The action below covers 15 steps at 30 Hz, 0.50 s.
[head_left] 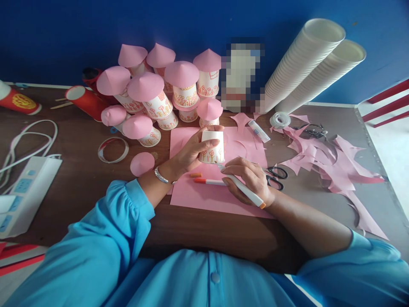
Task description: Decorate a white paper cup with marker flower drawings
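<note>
My left hand [191,151] is wrapped round an upside-down white paper cup [212,147] with orange and pink drawings near its rim. My right hand [249,179] grips a white marker [243,189] with an orange end; its tip touches the cup's lower edge. Both hands are over a pink paper sheet [207,196]. A second orange pen [207,181] and its cap [196,175] lie on the sheet between my hands.
Several decorated cups with pink cone tops [159,94] are piled behind. Two long stacks of white cups [306,64] lean at the back right. Scissors [276,177], pink scraps [322,157], tape rolls [280,120] and a glue stick [259,131] lie right; a power strip [25,192] lies left.
</note>
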Each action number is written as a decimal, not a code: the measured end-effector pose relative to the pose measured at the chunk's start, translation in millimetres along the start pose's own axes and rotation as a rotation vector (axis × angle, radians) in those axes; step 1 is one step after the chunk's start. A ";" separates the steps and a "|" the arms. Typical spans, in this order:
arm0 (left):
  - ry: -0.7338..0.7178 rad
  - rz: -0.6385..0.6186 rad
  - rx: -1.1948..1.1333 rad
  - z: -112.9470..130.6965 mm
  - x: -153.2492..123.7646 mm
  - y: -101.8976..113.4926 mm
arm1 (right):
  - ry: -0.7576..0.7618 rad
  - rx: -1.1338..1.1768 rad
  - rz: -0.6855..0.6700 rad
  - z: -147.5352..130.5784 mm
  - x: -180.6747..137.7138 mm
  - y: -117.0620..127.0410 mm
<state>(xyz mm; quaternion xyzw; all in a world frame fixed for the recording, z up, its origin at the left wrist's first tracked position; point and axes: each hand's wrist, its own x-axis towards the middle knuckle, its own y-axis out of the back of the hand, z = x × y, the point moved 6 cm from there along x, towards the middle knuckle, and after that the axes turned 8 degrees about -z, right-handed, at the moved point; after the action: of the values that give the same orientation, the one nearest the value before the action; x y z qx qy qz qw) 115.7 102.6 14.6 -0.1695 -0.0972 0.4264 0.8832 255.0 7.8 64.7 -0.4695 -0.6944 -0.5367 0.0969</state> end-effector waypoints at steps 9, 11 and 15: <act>0.026 -0.006 -0.104 -8.9 1.4 5.3 | -0.011 -0.048 0.020 0.6 -1.0 4.0; 0.021 -0.016 -0.097 -9.8 1.9 6.0 | -0.020 -0.065 0.030 1.6 -1.4 4.3; 0.021 -0.028 -0.058 -10.4 2.8 6.5 | -0.046 -0.075 0.046 4.4 -2.6 3.1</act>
<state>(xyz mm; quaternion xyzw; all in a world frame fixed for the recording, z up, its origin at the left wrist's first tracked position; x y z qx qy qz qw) 116.1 106.3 2.6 -0.1982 -0.1026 0.4093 0.8847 260.4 9.9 63.3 -0.5008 -0.6650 -0.5489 0.0753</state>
